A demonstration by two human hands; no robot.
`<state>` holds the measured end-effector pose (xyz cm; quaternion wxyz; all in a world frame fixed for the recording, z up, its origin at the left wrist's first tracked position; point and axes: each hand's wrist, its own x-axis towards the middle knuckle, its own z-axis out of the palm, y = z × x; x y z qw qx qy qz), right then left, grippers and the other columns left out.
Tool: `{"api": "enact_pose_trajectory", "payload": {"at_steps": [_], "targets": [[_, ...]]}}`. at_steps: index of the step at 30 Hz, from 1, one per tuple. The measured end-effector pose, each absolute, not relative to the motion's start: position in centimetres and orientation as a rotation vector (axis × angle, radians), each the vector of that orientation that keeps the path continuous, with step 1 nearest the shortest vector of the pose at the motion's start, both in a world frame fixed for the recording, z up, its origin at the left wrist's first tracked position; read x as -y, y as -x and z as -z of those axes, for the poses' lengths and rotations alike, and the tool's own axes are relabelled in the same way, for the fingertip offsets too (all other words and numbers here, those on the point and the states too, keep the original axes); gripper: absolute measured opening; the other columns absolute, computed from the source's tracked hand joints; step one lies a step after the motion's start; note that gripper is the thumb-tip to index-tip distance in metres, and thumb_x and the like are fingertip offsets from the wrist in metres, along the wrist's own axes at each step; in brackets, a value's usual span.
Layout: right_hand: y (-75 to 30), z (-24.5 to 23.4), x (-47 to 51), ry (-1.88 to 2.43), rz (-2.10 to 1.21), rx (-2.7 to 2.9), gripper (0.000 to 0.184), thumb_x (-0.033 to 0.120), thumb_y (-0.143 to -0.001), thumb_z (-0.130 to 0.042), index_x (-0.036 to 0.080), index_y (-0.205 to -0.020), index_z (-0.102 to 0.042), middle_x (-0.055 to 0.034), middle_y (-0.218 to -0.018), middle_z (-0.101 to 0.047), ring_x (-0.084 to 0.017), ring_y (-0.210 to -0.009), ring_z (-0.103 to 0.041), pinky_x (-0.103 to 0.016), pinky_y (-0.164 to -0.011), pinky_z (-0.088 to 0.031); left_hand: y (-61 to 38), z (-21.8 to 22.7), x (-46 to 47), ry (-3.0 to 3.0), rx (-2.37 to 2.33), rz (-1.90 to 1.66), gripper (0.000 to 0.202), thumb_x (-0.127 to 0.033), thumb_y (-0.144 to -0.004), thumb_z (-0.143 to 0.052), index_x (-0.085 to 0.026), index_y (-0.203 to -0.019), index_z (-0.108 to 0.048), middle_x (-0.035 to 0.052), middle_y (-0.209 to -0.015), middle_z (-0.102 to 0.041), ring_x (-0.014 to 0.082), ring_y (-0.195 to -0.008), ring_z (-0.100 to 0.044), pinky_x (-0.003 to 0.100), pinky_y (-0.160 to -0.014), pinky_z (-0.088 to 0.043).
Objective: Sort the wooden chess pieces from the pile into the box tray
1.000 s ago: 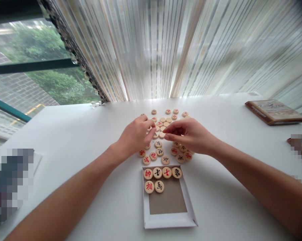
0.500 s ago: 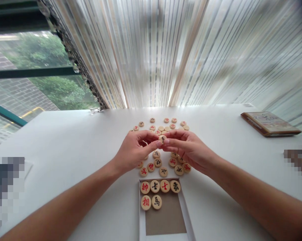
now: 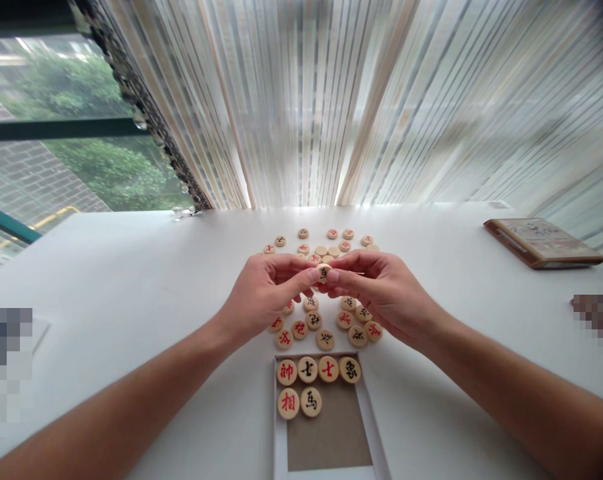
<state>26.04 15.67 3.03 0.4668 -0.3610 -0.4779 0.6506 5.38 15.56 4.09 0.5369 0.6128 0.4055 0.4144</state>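
Observation:
Both hands meet above the white table and pinch one round wooden chess piece with a black character. My left hand grips it from the left with thumb and fingers; my right hand grips it from the right. Under and behind the hands lie several loose wooden chess pieces, marked in red or black. Nearer to me a shallow white box tray with a brown floor holds several pieces in two rows.
A flat brown box lies at the table's far right. Striped curtains hang behind the table, with a window at the left. Blurred patches sit at the left and right edges.
The hands rose from the loose pieces and came together, lifting one piece between them. Over the last half second they hold it almost still.

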Motion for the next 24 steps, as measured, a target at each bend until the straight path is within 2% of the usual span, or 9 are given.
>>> {"api": "enact_pose_trajectory", "payload": {"at_steps": [9,17,24], "targets": [[-25.87,-3.08,-15.55,0.896,-1.573,1.148,0.026,0.034,-0.070,-0.100,0.020,-0.087,-0.086,-0.0075,-0.090,-0.084,-0.020,-0.082,-0.079,-0.037,-0.086,-0.066,-5.49,-4.01,-15.42,-1.454,-0.983,-1.032,0.029,-0.036,-0.086,-0.088,-0.017,-0.108,-0.087,0.0103,-0.095,-0.086,0.0193,-0.078,-0.077,0.025,-0.065,-0.060],[-26.08,-2.86,-15.50,0.905,-1.536,1.160,0.031,0.033,-0.064,-0.103,0.020,-0.087,-0.086,-0.0082,-0.093,-0.084,-0.023,-0.088,-0.079,-0.038,-0.089,-0.065,-5.82,-4.30,-15.16,-1.428,-0.941,-1.064,0.027,-0.033,-0.083,-0.090,-0.018,-0.105,-0.087,0.0106,-0.098,-0.086,0.0220,-0.083,-0.081,0.031,-0.075,-0.067],[-25.95,-2.78,-15.39,0.893,-1.498,1.168,0.031,0.033,-0.062,-0.104,0.021,-0.083,-0.084,-0.0074,-0.093,-0.084,-0.024,-0.092,-0.079,-0.040,-0.091,-0.064,-6.00,-4.39,-14.91,-1.452,-0.969,-1.093,0.023,-0.033,-0.081,-0.092,-0.019,-0.099,-0.088,0.0086,-0.092,-0.086,0.0217,-0.085,-0.081,0.030,-0.077,-0.067]]}}
